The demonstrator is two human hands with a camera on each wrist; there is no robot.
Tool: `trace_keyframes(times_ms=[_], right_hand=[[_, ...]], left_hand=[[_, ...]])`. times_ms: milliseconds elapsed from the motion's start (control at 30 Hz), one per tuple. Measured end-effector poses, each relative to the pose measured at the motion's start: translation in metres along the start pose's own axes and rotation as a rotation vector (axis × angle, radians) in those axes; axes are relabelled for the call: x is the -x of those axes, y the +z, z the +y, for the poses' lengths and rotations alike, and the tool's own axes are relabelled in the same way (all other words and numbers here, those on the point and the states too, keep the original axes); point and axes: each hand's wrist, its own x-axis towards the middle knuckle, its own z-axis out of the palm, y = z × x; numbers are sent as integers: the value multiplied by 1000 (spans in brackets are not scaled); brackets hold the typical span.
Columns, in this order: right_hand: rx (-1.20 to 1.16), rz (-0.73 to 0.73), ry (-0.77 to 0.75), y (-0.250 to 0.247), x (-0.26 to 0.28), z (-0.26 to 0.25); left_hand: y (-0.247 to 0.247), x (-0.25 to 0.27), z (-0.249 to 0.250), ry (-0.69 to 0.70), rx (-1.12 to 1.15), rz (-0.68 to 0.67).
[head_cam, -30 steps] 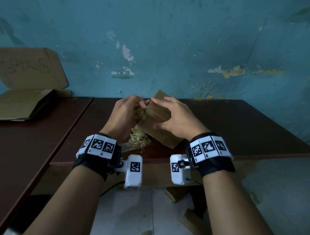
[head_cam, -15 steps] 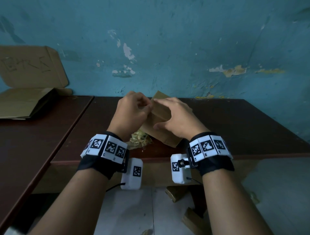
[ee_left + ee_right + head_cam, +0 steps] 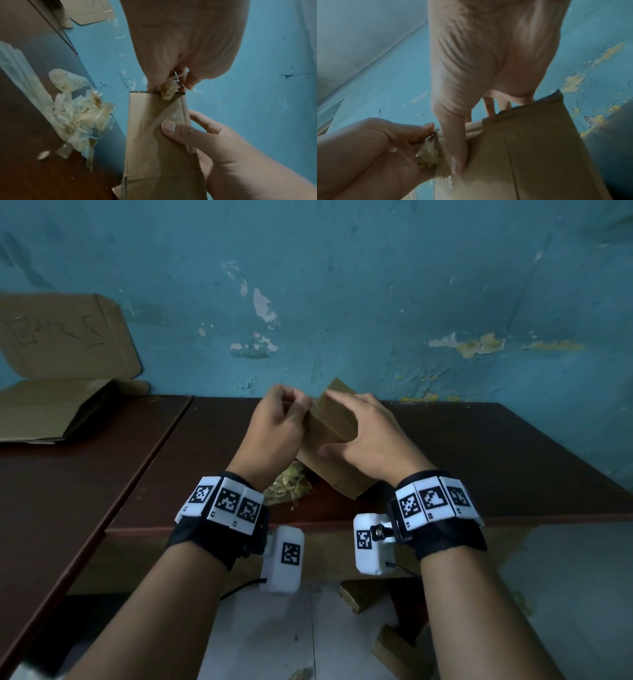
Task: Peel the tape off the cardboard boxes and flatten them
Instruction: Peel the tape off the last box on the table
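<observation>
A small brown cardboard box (image 3: 334,436) stands tilted on the dark wooden table (image 3: 479,460). My right hand (image 3: 363,436) grips it, thumb on the near face and fingers over the top edge. My left hand (image 3: 274,426) pinches a crumpled strip of clear tape (image 3: 167,90) at the box's (image 3: 154,135) upper edge, seen close in the left wrist view. The same tape strip (image 3: 429,154) shows between left thumb and fingers in the right wrist view, beside the box (image 3: 530,148). A pile of peeled tape (image 3: 289,486) lies on the table under my left wrist.
Flattened cardboard (image 3: 51,409) lies on a second table at the left, with another sheet (image 3: 65,333) leaning against the blue wall. The peeled tape pile (image 3: 82,117) sits left of the box. Cardboard scraps (image 3: 363,594) lie on the floor below.
My left hand has risen from beside the tape pile to the box's upper edge, pulling the pinched tape upward. The right hand keeps its grip on the box.
</observation>
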Motion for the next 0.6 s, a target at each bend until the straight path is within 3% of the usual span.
trace_keyframes(times_ms=[167, 333, 500, 600], right_hand=[[-112, 38, -50, 2, 1, 2], [-121, 62, -69, 3, -1, 2], [-88, 94, -47, -4, -2, 4], [-76, 115, -39, -5, -2, 6]], left_hand=[[6, 4, 13, 152, 162, 13], [10, 9, 25, 181, 258, -16], [18, 13, 22, 292, 14, -47], [26, 15, 20, 405, -228, 11]])
